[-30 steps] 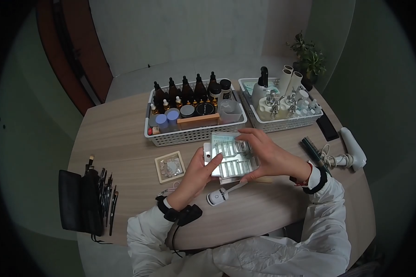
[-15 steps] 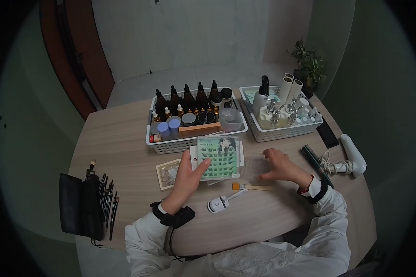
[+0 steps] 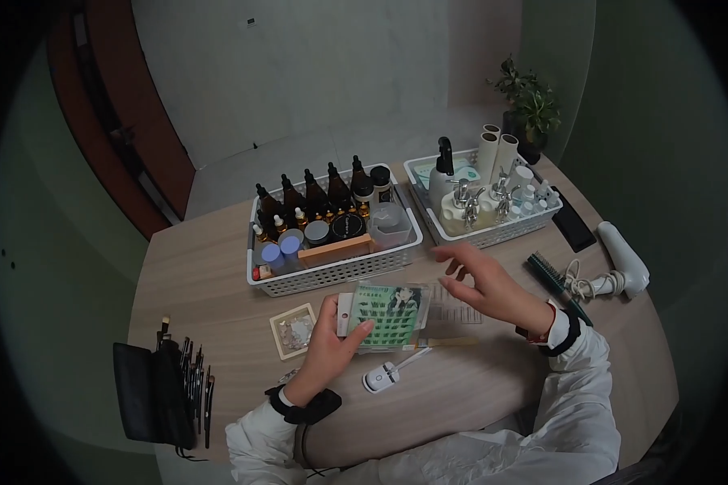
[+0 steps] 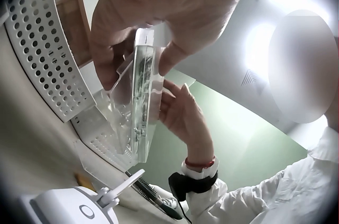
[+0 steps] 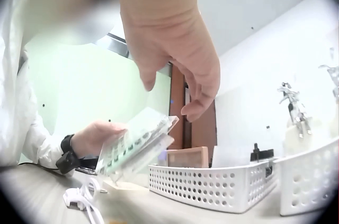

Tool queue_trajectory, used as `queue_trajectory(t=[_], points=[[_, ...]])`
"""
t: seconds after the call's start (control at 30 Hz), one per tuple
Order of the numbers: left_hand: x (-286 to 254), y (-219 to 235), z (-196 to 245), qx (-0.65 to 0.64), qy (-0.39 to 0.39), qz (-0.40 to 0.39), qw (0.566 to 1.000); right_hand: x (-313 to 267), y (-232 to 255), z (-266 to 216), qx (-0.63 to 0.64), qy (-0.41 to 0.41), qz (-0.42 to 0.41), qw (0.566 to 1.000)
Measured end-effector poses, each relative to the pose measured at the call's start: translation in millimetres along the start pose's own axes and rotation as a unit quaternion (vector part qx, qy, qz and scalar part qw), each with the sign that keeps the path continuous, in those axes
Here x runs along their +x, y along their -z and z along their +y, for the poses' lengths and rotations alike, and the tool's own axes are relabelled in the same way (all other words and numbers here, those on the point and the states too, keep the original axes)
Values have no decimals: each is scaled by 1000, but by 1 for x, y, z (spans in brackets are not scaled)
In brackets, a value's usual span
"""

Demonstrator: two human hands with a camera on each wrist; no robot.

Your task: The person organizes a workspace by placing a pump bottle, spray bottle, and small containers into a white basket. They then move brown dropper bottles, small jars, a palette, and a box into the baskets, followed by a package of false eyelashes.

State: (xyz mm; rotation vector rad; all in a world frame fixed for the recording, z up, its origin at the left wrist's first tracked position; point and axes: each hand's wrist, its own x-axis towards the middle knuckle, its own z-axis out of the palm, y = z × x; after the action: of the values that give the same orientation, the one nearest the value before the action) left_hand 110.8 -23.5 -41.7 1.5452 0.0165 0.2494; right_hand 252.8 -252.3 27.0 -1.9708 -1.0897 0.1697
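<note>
My left hand (image 3: 328, 352) grips a small stack of false eyelash cases (image 3: 390, 319), thumb on top and fingers underneath. The upper one is clear plastic over a green card with rows of dark lash clusters; its thin edge (image 4: 142, 102) faces the left wrist view. To the right, my right hand (image 3: 493, 287) hovers empty with loosely bent fingers, and the right wrist view shows air between its thumb and fingertips. Below it a transparent plastic case (image 3: 463, 313) lies on the table. A white eyelash curler (image 3: 380, 377) and a flat wooden-handled brush (image 3: 449, 343) lie nearer me.
Two white baskets (image 3: 340, 277) of bottles and jars stand behind. A cream tray (image 3: 281, 343) sits left of the cases. Makeup brushes (image 3: 198, 380) with a black pouch (image 3: 141, 396) lie far left; a round brush (image 3: 552, 279) and a hair dryer (image 3: 625, 263) lie right.
The right hand has let go of the transparent case, now on the table at the right, and has lifted off it. The green lash card shows on top of the left hand's stack.
</note>
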Motion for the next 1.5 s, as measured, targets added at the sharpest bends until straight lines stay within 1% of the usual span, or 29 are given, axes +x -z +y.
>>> queue_trajectory(t=[0.03, 0.1, 0.13, 0.2, 0.27, 0.33, 0.37, 0.43, 0.47, 0.53, 0.57, 0.63, 0.67, 0.73, 0.77, 0.83, 0.87, 0.97, 1.03, 1.07, 1.13, 1.17, 1.2, 1.23, 1.3, 1.37, 1.4, 1.47, 1.5], points=[[1, -2, -1, 10, -2, -9, 1000, 7, -1, -8, 5, -5, 8, 1000], [2, -6, -2, 6, 6, -25, 1000, 17, -6, -18, -41, 113, -60, 991], [2, -7, -2, -4, 11, -32, 999, 21, -12, -16, -38, 109, -50, 992], [2, -5, -11, 10, 12, -47, 999, 29, -25, -6, -75, 111, -162, 978], [3, -2, -12, 22, 13, -59, 998, 34, -26, -4, -70, 109, -165, 978], [2, 0, -9, 32, 50, -66, 996, 39, -27, 2, -93, 90, -232, 964], [2, 2, -11, 37, 51, -70, 996, 36, -29, 4, -90, 89, -226, 966], [3, 6, -18, 87, 25, -42, 995, 27, -37, 8, -78, 137, -144, 977], [4, 9, -25, 90, 27, -48, 994, 25, -40, 13, -75, 134, -139, 978], [6, 14, -35, 144, -26, -6, 989, 24, -47, 22, -124, 163, -84, 975], [7, 12, -35, 148, -24, -14, 989, 24, -49, 25, -121, 158, -76, 977], [8, 7, -30, 54, 29, 11, 998, 23, -51, 27, -70, 75, -161, 982], [8, 6, -29, 59, 32, 5, 998, 23, -51, 26, -66, 72, -155, 983], [8, 4, -27, 55, 47, 17, 997, 20, -52, 23, -78, 28, -151, 985], [8, 4, -27, 57, 49, 15, 997, 19, -53, 25, -76, 27, -149, 985], [10, 5, -30, 67, 31, 26, 997, 17, -57, 30, -53, 50, -108, 991], [10, 4, -29, 68, 31, 28, 997, 16, -58, 30, -52, 52, -109, 991], [9, 3, -29, 80, 14, 35, 996, 15, -59, 29, -26, 29, -124, 991], [9, 7, -32, 89, 19, 30, 995, 14, -57, 25, -25, 15, -161, 987], [9, 8, -32, 89, 17, 37, 995, 15, -59, 28, -26, 20, -165, 986], [7, 11, -33, 96, 19, 19, 995, 14, -65, 39, -4, 103, -88, 991], [6, 9, -33, 96, 15, 32, 995, 9, -63, 40, -6, 97, -86, 992], [10, 8, -30, 110, 40, -7, 993, 13, -58, 39, -11, 114, -92, 989], [8, 12, -22, 131, 63, -24, 989, 16, -55, 38, -12, 109, -90, 990], [7, 9, -2, 161, 77, -31, 984, 16, -49, 32, -22, 123, -90, 988], [7, 15, -12, 179, 39, -36, 982, 16, -41, 25, -38, 142, -85, 986], [7, 20, -17, 183, 29, -15, 982, 17, -38, 22, -41, 142, -81, 986], [8, 22, -20, 212, 28, -67, 975, 18, -35, 17, -50, 151, -94, 983], [7, 21, -20, 210, 46, -62, 975, 18, -34, 15, -56, 144, -98, 983]])
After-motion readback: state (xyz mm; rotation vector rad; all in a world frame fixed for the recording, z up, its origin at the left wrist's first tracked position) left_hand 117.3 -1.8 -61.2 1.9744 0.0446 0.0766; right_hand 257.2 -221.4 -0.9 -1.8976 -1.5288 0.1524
